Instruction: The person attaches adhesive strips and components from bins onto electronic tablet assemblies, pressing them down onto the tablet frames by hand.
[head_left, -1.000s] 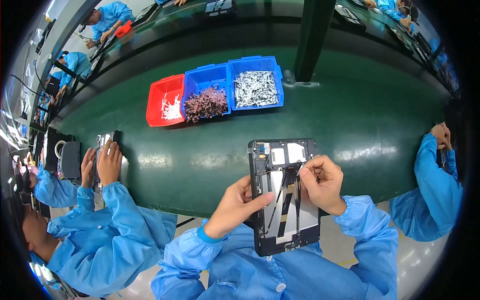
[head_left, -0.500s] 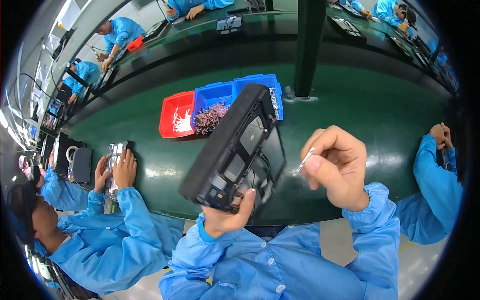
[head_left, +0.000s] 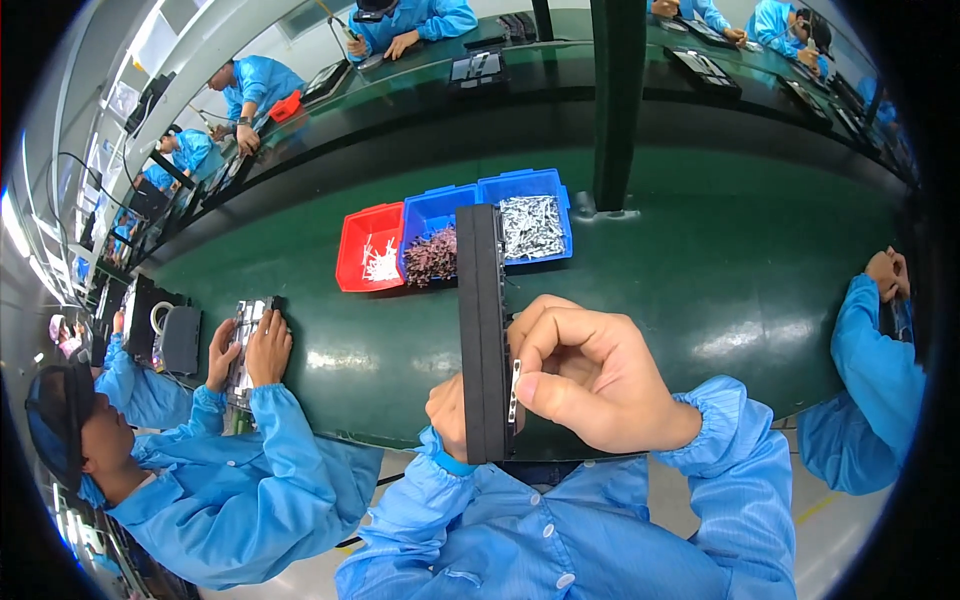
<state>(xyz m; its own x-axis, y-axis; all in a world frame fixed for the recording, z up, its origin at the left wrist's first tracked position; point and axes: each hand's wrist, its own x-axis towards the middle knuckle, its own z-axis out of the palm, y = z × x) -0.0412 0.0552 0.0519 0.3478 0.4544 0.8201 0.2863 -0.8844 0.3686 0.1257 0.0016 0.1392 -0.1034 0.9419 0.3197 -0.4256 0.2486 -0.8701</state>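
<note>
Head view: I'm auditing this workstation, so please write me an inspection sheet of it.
Surface: green bench, glossy, with light reflections.
Job's things: black tablet-like device, seen edge-on; small white strip with dark spots, close by its right side.
Clutter: loose small parts, kept in one red bin and two blue bins.
Hands: left hand grips the device, partly hidden behind it; right hand pinches the strip.
Cables: thin dark cable at upper left.
Surroundings: blue-clad co-workers left, right and across; green post beyond the bins.

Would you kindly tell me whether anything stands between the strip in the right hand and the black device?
Nothing visible: the strip, pinched by the right hand, is beside the black device; contact is unclear.
</note>
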